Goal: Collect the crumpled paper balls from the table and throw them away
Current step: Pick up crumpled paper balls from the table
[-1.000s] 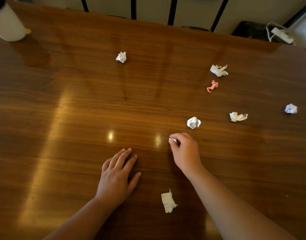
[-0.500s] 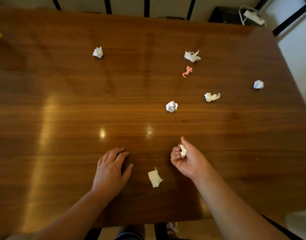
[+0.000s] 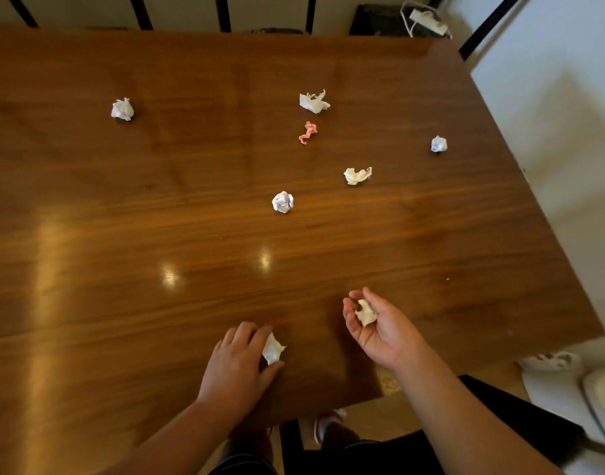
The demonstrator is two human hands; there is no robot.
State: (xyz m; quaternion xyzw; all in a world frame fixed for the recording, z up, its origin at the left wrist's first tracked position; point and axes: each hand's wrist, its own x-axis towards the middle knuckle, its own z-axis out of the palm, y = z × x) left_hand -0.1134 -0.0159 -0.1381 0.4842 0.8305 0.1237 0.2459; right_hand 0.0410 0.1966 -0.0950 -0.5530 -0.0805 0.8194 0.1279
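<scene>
Right hand (image 3: 383, 329) palm-up above table (image 3: 123, 234), fingers loosely curled round small paper ball (image 3: 365, 313). Left hand (image 3: 237, 363) palm-down, fingers pinching second ball (image 3: 273, 348), probably touching table. Beyond right hand: white ball (image 3: 282, 201), cream wad (image 3: 357, 175), pink scrap (image 3: 308, 132), torn wad (image 3: 313, 102). Far right ball (image 3: 438, 144); far left ball (image 3: 122, 109). Path unobstructed.

Left hand (image 3: 237, 366) palm-down, pinching — right hand (image 3: 380, 325) cupped, seemingly half-closed.

L hand's fingers (image 3: 249, 337) hide part of nearest paper ball (image 3: 273, 349); table (image 3: 88, 234) cut off left.
</scene>
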